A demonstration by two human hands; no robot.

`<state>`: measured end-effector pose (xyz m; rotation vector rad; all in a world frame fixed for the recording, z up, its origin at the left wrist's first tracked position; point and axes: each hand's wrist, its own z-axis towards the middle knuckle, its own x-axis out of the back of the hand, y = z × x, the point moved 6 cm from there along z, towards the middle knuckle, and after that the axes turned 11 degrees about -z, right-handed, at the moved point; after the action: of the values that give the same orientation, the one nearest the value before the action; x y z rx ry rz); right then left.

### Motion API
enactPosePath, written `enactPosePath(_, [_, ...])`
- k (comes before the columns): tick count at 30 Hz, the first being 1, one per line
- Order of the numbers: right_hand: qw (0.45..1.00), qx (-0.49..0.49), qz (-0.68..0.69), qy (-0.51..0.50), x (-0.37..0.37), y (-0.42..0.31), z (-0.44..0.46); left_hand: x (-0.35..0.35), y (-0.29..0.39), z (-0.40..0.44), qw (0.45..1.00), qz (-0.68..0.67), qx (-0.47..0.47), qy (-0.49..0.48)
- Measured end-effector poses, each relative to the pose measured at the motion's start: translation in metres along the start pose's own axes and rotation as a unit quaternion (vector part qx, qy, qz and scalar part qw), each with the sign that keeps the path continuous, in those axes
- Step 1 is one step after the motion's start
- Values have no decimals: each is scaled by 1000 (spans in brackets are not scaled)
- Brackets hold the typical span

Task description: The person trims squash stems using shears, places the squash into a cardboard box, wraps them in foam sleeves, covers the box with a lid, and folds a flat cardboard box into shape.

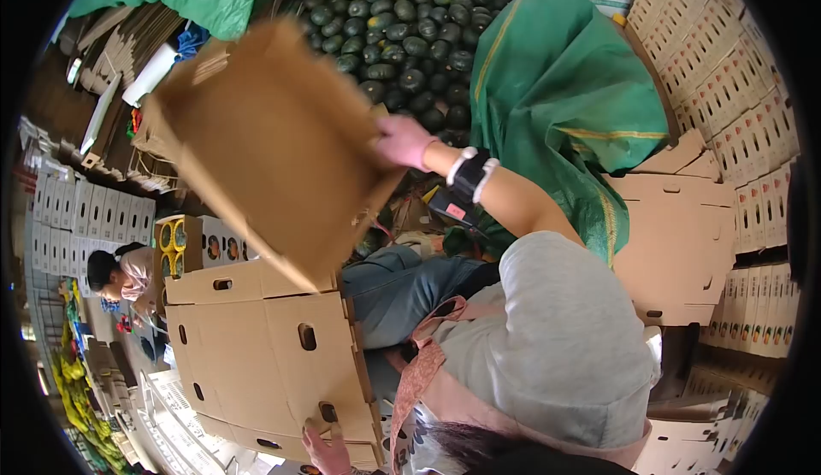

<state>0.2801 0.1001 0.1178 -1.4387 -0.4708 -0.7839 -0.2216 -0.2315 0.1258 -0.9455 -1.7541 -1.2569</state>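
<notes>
A shallow open cardboard box (274,141), blurred and tilted, is in the air at the upper left. My right hand (406,141), in a pink glove, is closed on its right side wall. Flat, unfolded cardboard (239,347) with oval hand holes lies at the lower left. My left hand (327,451), also pink-gloved, touches its near edge below a hand hole, with the visible fingers apart.
Many dark green round fruits (410,39) are heaped at the top. A green tarp (564,90) lies to their right, above more flat cardboard (667,244). Printed cartons (718,64) are stacked at the right. Another person (128,278) is at the far left.
</notes>
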Motion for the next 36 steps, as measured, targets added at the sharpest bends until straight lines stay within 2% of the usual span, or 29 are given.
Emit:
enactPosePath(1, [993, -31, 77, 88, 19, 18, -1, -6, -10, 3, 1000, 7, -14, -8])
enactPosePath(3, [940, -75, 202, 265, 48, 64, -1, -12, -15, -6, 996, 37, 5, 84])
enactPosePath(4, [907, -111, 250, 320, 73, 66, -12, -15, -11, -17, 989, 52, 25, 133])
enactPosePath(5, [870, -144, 390, 264, 86, 75, -18, -24, -13, -27, 982, 79, 91, 145])
enactPosePath(6, [790, -192, 450, 369, 95, 85, -28, -32, -13, -36, 968, 107, 161, 157])
enactPosePath(7, [777, -231, 371, 453, 100, 110, -30, -35, -11, -46, 949, 134, 232, 167])
enactPosePath(8, [737, -226, 359, 525, 94, 154, -26, -37, -5, -51, 936, 104, 290, 168])
enactPosePath(9, [683, -242, 409, 554, 85, 150, -31, -37, 2, -56, 921, 75, 344, 168])
enactPosePath(10, [663, -250, 449, 545, 73, 114, -38, -37, 4, -66, 903, 46, 394, 167])
enactPosePath(11, [817, -256, 386, 344, 55, 105, -19, -41, -1, -72, 897, 31, 383, 219])
enactPosePath(12, [901, -202, 301, 238, 30, 80, -12, -46, -9, -78, 887, 0, 397, 237])
enactPosePath(13, [960, -125, 196, 155, -3, 38, -15, -47, -17, -82, 876, -29, 408, 255])
enactPosePath(14, [992, -43, 89, 78, -36, 1, -21, -51, -25, -85, 865, -57, 416, 274])
enactPosePath(15, [1000, 17, 12, 11, -68, -32, -27, -54, -29, -87, 856, -26, 399, 328])
enactPosePath(16, [989, 138, -47, -15, -113, -49, -28, -51, -27, -88, 848, -43, 414, 328])
enactPosePath(18, [969, 170, -107, -145, -155, -108, -42, -44, -23, -85, 830, -78, 439, 334])
enactPosePath(19, [961, 164, -103, -198, -169, -131, -44, -41, -23, -85, 829, -59, 384, 403])
enactPosePath(21, [928, 161, -101, -320, -195, -163, -48, -38, -37, -87, 830, -187, 369, 374])
enactPosePath(22, [898, 165, -163, -373, -206, -178, -53, -34, -39, -88, 822, -249, 358, 367])
enactPosePath(23, [895, 168, -180, -372, -202, -178, -55, -29, -30, -87, 825, -209, 327, 410])
enactPosePath(26, [872, 218, -214, -382, -189, -196, -50, -29, -35, -92, 789, -368, 300, 389])
enactPosePath(29, [861, 296, -188, -368, -170, -213, -39, -25, -51, -112, 678, -570, 234, 400])
enactPosePath(30, [863, 327, -155, -352, -162, -218, -33, -11, -53, -124, 738, -500, 205, 404])
enactPosePath(32, [828, 427, -74, -356, -139, -233, -27, 23, -41, -148, 836, -345, 139, 403])
enactPosePath(34, [794, 485, 76, -358, -97, -245, -29, 52, -19, -167, 864, -246, 121, 423])
enactPosePath(36, [777, 472, 161, -383, -76, -246, -31, 69, -1, -178, 891, -118, 93, 429])
